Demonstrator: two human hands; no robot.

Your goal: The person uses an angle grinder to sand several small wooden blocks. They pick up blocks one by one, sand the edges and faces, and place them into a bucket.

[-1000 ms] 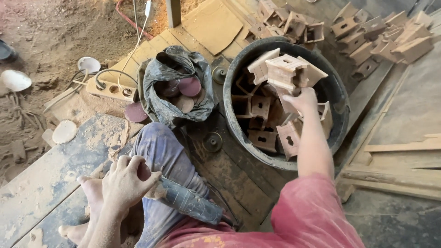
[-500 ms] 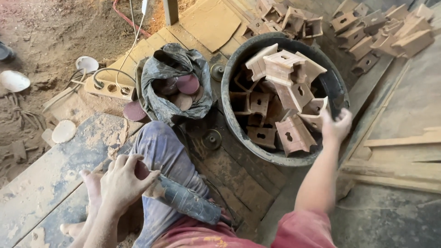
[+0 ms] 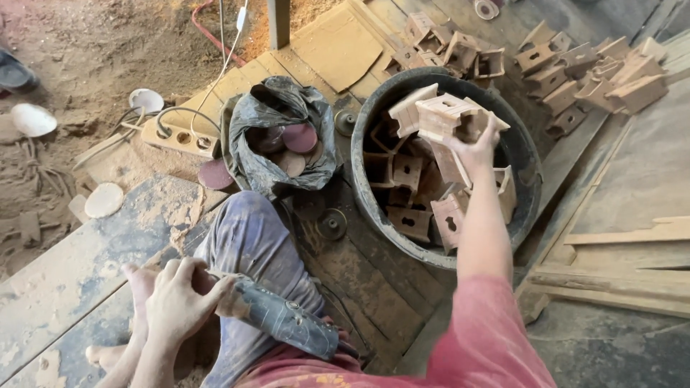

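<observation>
My right hand [image 3: 476,149] reaches into a round black tub [image 3: 530,188] and grips a pale wooden piece [image 3: 449,115] with a square hole at the top of the pile. Several similar cut-out wooden pieces [image 3: 410,219] fill the tub. My left hand [image 3: 178,300] rests by my bent knee, its fingers curled around the end of a dusty dark power tool [image 3: 284,322] lying across my lap.
A dark bag [image 3: 253,154] with round sanding discs [image 3: 300,136] sits left of the tub. More wooden pieces [image 3: 589,75] are heaped at the back right. A wooden socket strip [image 3: 180,136] with cables lies left. Planks [image 3: 632,237] lie at the right. Sawdust covers the floor.
My right hand moved from the tub's right rim back over the pile and took hold of a top wooden piece. The left hand stayed by my knee.
</observation>
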